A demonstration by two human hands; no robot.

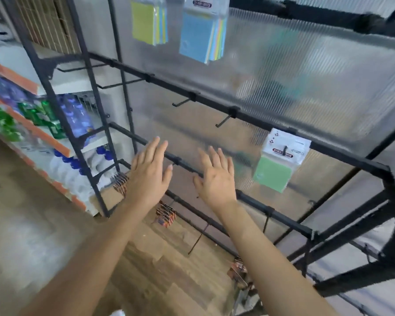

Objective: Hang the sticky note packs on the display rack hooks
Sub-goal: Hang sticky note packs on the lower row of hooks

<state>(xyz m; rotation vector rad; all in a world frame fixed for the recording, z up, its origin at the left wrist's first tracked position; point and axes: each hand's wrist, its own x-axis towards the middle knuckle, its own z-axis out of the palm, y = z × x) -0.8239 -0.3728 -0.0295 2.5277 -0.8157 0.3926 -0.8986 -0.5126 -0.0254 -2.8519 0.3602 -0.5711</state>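
I hold my left hand (149,174) and right hand (216,179) flat-fingered and empty before the black display rack (214,102), a green sticky note pack (276,169) hanging at their three o'clock.

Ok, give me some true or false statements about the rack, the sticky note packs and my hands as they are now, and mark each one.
1. The left hand and the right hand hold nothing. True.
2. The green pack hangs on the top row. False: it hangs on a hook of the middle rail, towards the right.
3. A yellow-fronted pack and a blue-fronted pack hang side by side higher up. True.
4. Every hook on the middle rail is full. False: hooks left of the green pack, such as this bare hook, carry nothing.
5. The right hand's fingers pinch the green pack. False: they are straight and apart from it.
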